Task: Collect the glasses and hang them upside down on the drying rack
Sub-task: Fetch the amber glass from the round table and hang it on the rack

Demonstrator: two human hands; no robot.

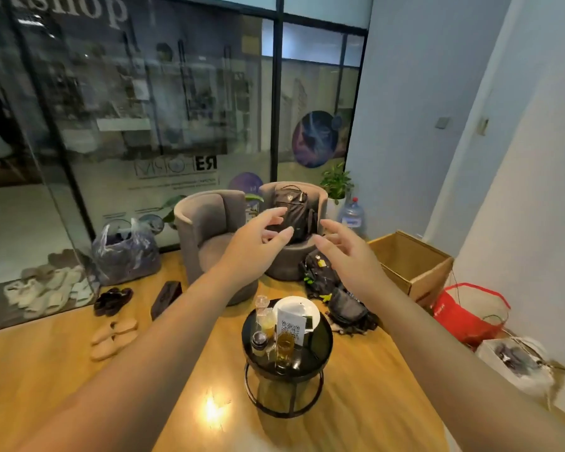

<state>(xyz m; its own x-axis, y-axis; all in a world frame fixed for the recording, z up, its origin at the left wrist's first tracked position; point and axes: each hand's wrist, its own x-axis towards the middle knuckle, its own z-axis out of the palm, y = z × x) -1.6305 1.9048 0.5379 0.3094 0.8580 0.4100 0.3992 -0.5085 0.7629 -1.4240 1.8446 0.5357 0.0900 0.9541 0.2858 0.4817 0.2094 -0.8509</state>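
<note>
A small round black side table (320, 340) stands on the wooden floor below my arms. On it stand several glasses: one with yellow liquid (284, 349) at the front, a dark-topped one (259, 341) to its left, and clear ones (264, 313) behind. A white card with a QR code (291, 324) stands among them. My left hand (258, 236) and my right hand (346, 246) are stretched out in the air well above and beyond the table, fingers apart, holding nothing. No drying rack is in view.
Two grey armchairs (206, 230) stand behind the table, one holding a black backpack (292, 207). Bags (346, 308) lie on the floor at the right, near a cardboard box (411, 262) and a red bag (463, 314). Slippers (115, 334) and a plastic bag (124, 252) lie left by the glass wall.
</note>
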